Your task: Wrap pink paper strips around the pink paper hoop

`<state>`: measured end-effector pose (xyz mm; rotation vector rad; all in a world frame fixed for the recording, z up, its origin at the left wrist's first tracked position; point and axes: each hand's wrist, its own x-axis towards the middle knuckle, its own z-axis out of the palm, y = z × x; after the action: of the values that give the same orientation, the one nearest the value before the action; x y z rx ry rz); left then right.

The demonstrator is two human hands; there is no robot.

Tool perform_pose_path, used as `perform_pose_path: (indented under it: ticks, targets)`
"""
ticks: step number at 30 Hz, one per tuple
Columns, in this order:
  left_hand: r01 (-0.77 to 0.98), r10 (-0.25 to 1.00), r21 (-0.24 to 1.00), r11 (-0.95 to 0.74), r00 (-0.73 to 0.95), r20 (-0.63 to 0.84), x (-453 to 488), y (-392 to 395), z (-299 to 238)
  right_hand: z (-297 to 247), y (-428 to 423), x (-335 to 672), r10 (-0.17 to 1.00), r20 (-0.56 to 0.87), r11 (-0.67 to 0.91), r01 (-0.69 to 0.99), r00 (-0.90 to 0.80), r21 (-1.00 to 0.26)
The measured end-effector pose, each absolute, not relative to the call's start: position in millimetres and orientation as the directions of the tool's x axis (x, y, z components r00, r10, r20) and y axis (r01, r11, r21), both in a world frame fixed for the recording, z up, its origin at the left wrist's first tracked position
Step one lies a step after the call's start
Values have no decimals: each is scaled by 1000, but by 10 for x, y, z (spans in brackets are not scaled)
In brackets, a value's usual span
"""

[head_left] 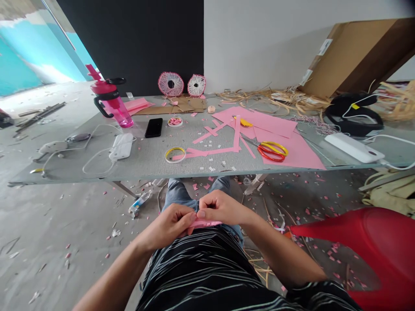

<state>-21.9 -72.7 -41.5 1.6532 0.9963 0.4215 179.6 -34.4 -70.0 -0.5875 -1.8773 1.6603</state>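
My left hand point(173, 222) and my right hand point(220, 207) meet over my lap, below the table's near edge. Both are closed in a pinch on a small folded piece of pink paper point(205, 223). Only a thin pink edge shows under my fingers. Sheets of pink paper point(275, 129) and cut pink strips point(210, 151) lie on the grey table point(145, 160) in front of me. Red and yellow scissors point(272, 150) rest on the pink sheets.
On the table stand a pink water bottle point(112, 103), a black phone point(153, 127), a tape ring point(175, 154), a white power bank point(353, 147) and two string-art discs point(170, 84). A red chair point(372, 246) is at my right. Paper scraps litter the floor.
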Motion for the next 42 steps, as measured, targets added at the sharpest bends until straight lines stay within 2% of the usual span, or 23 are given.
perform_pose_path:
  ticks: [2, 5, 8, 14, 17, 20, 24, 27, 33, 36, 39, 42]
  targets:
    - [435, 834, 894, -104, 528, -160, -198, -753, -405, -698, -336, 1806, 646, 135, 156, -43, -751, -987]
    - [487, 894, 826, -283, 446, 42, -182, -798, -382, -695, -326, 1828, 673, 160, 183, -48, -722, -982]
    - [507, 894, 760, -405, 393, 214, -190, -853, -378, -695, -331, 1850, 697, 163, 180, -49, -698, -982]
    - [484, 850, 701, -523, 356, 389, -191, -935, -409, -707, -374, 1848, 698, 172, 157, -85, -695, -984]
    - [479, 872, 734, -481, 349, 344, -186, -921, -385, -712, -371, 1858, 708, 168, 163, -73, -686, -984]
    - [466, 917, 807, -363, 331, 221, -192, -871, -337, -696, -355, 1890, 696, 181, 198, -57, -695, -979]
    - [428, 890, 874, -230, 457, 10, -182, -800, -298, -639, -344, 1922, 665, 203, 286, -6, -719, -958]
    - [383, 858, 913, -142, 508, -80, -154, -782, -296, -606, -349, 1925, 636, 228, 325, -12, -737, -946]
    - [336, 879, 926, -174, 477, -8, -153, -786, -285, -626, -342, 1937, 637, 260, 372, -6, -726, -928]
    - [304, 855, 942, -144, 518, -36, -190, -761, -287, -648, -327, 1954, 651, 254, 378, 15, -716, -926]
    - [350, 856, 921, -173, 517, -35, -196, -738, -300, -654, -322, 1960, 652, 261, 388, 18, -712, -921]
    - [420, 898, 875, -241, 439, 37, -160, -738, -306, -639, -335, 1950, 655, 271, 405, 25, -706, -914]
